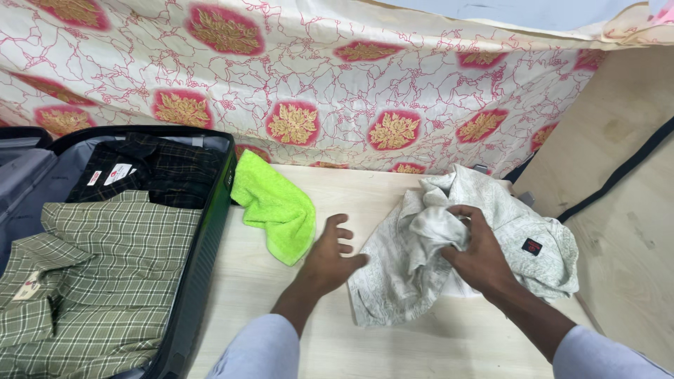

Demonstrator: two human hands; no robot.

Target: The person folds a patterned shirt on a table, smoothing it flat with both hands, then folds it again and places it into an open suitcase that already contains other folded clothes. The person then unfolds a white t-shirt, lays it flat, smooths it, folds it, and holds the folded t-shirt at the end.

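Pale patterned shirt (491,231) lies crumpled right of centre on the light wooden tabletop (393,337), small dark label showing on its right side. Right hand (481,253) is on top of it, fingers curled and clamped on a bunched fold near the middle. Left hand (333,256) rests flat at the shirt's left edge, fingers spread apart, gripping nothing.

Risks, as I read it:
- Grip is on one wad only; a lift from there likely drags the rest in a heap and sets creases.
- Shirt's right part sits near the table's right edge; a tug that way could drop it off.
- Lime-green towel (277,207) lies just left of the left hand, partly against the open suitcase (210,231) at lower left; a sweep could snag it.
- Green checked shirt (98,274) and dark checked shirt (158,172) already fill the case; a loose bundle could rumple them.
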